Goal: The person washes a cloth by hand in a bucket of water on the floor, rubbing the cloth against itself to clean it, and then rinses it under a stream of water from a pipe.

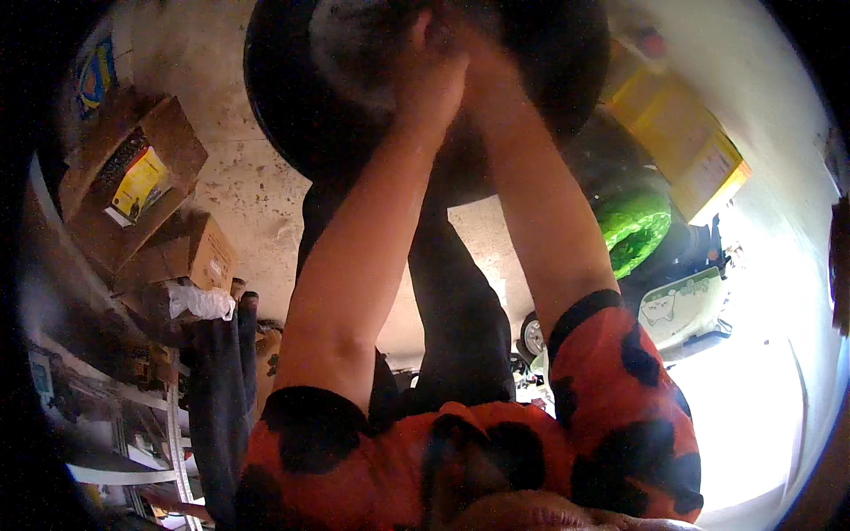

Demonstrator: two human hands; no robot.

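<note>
At the black vessel (276, 97), both hands (434, 75) sit close, arms (363, 230) outstretched.

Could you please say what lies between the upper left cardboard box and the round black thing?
The head view shows stained floor between the box and black thing.

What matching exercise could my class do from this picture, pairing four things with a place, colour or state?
Things
1. Large round dark object
2. Shirt
3. Long carton at right
4. Open cardboard box at left

Descriptions
A. Mostly yellow
B. Behind the left hand and right hand in this view
C. Contains a packet
D. Red with black patches

Pairs: 1-B, 2-D, 3-A, 4-C
</note>
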